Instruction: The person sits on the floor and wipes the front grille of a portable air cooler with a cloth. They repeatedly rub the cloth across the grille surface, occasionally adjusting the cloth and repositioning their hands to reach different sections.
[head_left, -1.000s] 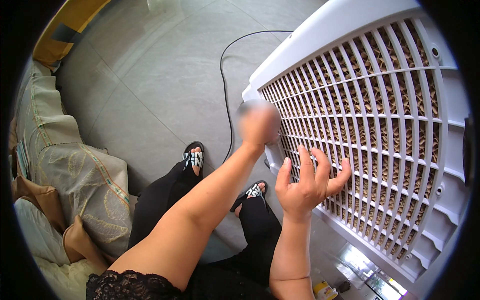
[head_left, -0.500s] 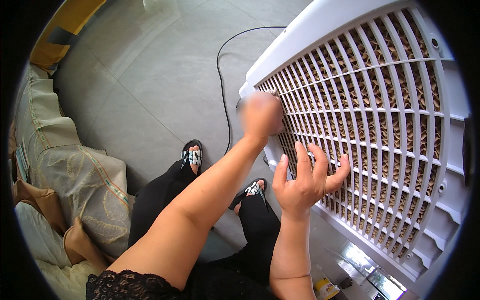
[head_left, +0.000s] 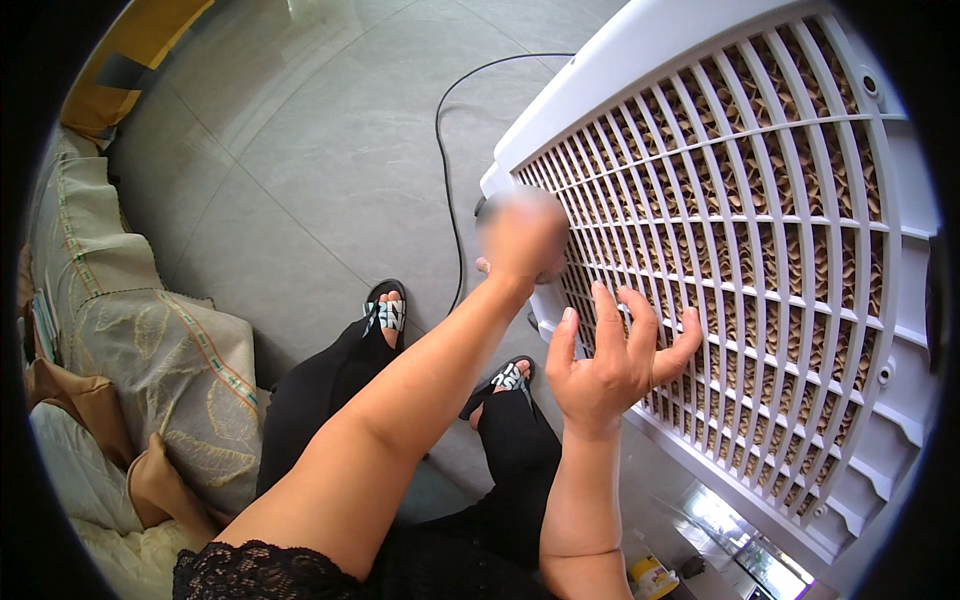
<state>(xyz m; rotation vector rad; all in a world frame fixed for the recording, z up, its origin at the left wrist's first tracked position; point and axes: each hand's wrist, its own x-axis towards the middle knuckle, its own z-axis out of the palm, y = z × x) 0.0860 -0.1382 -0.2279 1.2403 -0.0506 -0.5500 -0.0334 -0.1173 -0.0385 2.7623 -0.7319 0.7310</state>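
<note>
A large white air cooler [head_left: 560,95] fills the right side, its slatted grille [head_left: 735,215] toward me. Behind the slats sits a brown honeycomb pad [head_left: 790,180]. My left hand [head_left: 520,235] is at the grille's left edge, about halfway along it. A blur covers it and hides its fingers, so whether it holds anything does not show. Nearer to me, my right hand [head_left: 610,365] is spread against the lower slats, fingers apart and slightly bent, with nothing in it.
A black cable [head_left: 440,130] curves over the grey tiled floor [head_left: 280,130]. My sandalled feet [head_left: 388,310] stand left of the cooler. Patterned fabric [head_left: 170,370] drapes along the left, below a yellow object [head_left: 110,100]. A yellow-and-white container [head_left: 655,578] is at the bottom.
My left hand has shifted slightly down along the grille's edge and turned a little; the pale bit above it no longer shows. My right hand stays in place.
</note>
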